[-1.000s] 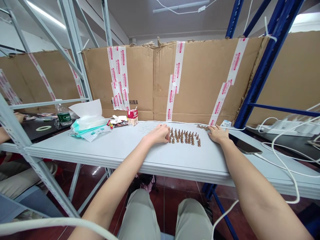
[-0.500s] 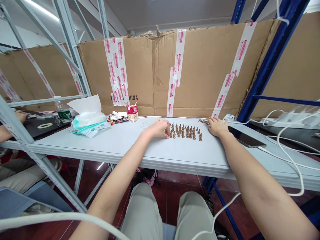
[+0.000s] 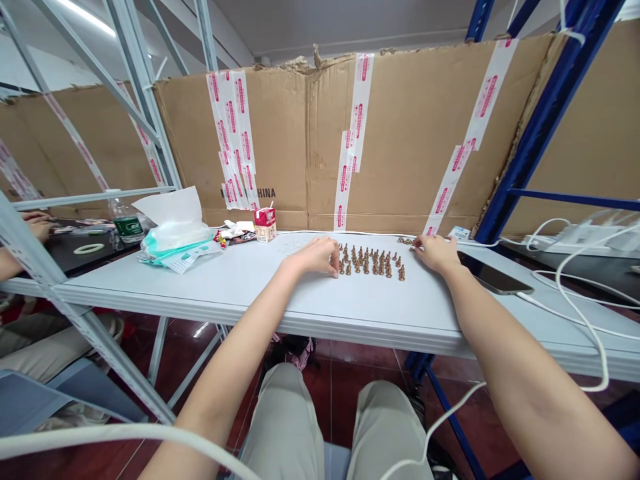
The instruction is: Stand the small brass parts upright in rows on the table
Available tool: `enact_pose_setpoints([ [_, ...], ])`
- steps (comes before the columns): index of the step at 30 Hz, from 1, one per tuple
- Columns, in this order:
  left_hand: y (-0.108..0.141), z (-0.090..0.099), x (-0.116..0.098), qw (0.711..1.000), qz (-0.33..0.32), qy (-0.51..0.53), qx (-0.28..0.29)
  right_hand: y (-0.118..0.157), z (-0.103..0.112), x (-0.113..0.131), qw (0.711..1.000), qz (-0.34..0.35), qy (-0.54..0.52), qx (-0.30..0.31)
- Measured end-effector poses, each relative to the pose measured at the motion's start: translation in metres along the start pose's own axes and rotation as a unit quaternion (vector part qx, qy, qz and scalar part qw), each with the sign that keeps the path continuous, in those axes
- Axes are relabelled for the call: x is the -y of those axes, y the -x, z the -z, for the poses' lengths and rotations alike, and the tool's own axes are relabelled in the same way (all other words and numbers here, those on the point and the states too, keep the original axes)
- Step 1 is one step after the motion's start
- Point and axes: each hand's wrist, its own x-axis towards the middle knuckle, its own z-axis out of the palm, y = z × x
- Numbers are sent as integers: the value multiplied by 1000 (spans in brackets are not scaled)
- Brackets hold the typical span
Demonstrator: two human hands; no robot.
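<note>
The left hand (image 3: 313, 257) rests on the pale grey metal shelf top (image 3: 240, 288) at about 12 o'clock, its fingers (image 3: 332, 261) curled narrowly against the left edge of a block of small brass-coloured pieces (image 3: 371, 261). Whether they pinch one cannot be told. The pieces stand upright in loose rows (the block sits between the two hands). The right hand (image 3: 434, 254) lies flatter, its fingers (image 3: 419, 245) spread wide with no piece showing in them, just beside a small cluster of loose pieces (image 3: 406, 241) at the shelf's far edge.

A tissue pack (image 3: 175, 228) and a small red-and-white carton (image 3: 265, 225) sit around 11 o'clock, and a phone (image 3: 493, 277) lies at 2 o'clock. At 9 o'clock, a co-worker's hand (image 3: 37, 229) rests on a dark table (image 3: 65, 263).
</note>
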Motion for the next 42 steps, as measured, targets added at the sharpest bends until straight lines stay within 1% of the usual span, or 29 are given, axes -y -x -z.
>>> enact_pose_setpoints([
  [2, 1, 0, 3, 1000, -3, 14, -4, 1, 1, 1, 1000, 0, 1, -16],
  [3, 1, 0, 4, 1000, -1, 17, -6, 1, 0, 1, 1000, 4, -1, -8],
  [6, 2, -1, 5, 1000, 13, 17, 4, -2, -5, -1, 998, 15, -14, 58],
  [8, 1, -1, 5, 1000, 16, 17, 16, -5, -9, -4, 997, 17, -28, 77],
  [14, 0, -2, 2, 999, 8, 27, 21, -14, -19, -12, 992, 53, -103, 47],
  [20, -1, -3, 0, 999, 6, 49, 20, -11, -18, -12, 991, 46, -123, 35],
  [23, -1, -4, 3, 998, 5, 61, 2, -9, -16, -11, 991, 40, -119, 33],
  [26, 0, 0, 8, 996, 3, 82, -19, -8, -16, -11, 991, 35, -122, 36],
  [28, 2, 6, 14, 994, 7, 91, -53, -8, -16, -11, 992, 34, -119, 36],
  [30, 6, 11, 24, 991, 34, 80, -106, -9, -18, -11, 992, 38, -114, 35],
  [31, 8, 14, 30, 988, 61, 66, -128, -10, -18, -11, 992, 41, -112, 36],
  [32, 11, 15, 37, 985, 96, 48, -139, -10, -19, -11, 992, 44, -111, 36],
  [33, 13, 15, 43, 981, 135, 29, -135, -11, -20, -12, 992, 47, -112, 36],
  [35, 18, 14, 56, 972, 211, 0, -101, -13, -22, -12, 992, 52, -114, 34],
  [37, 22, 11, 66, 962, 263, -10, -65, -15, -24, -12, 991, 58, -114, 34],
  [39, 25, 9, 70, 956, 291, -5, -39, -16, -24, -11, 991, 63, -116, 38],
  [42, 29, 8, 71, 948, 317, 2, -12, -16, -24, -11, 989, 65, -125, 42],
])
